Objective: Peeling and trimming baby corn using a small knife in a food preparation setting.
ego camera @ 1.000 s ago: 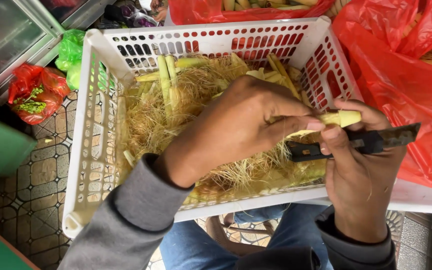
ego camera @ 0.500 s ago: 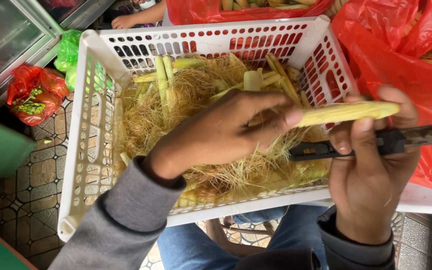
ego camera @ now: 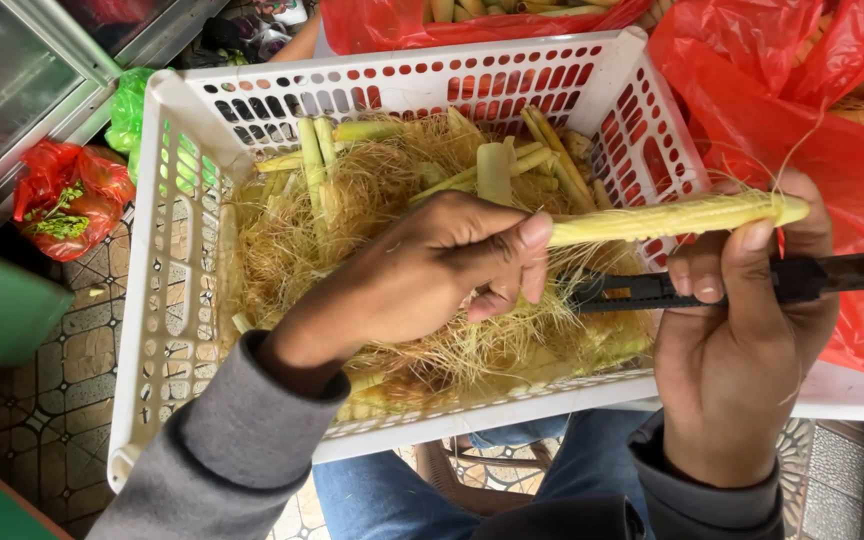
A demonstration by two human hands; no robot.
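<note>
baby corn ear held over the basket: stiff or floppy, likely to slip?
The baby corn ear is probably stiff: it spans straight between left hand and right hand without sagging. Likely light, pinched by fingertips. Its round, tapered shape suggests it would roll.

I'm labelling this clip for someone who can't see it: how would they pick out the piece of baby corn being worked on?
Start at the big white plastic basket full of husks and silk. Above its right side, two hands hold one pale yellow baby corn level, the left hand pinching one end, the right hand also gripping a black knife. It alone is peeled and held up, out of the pile.
</note>
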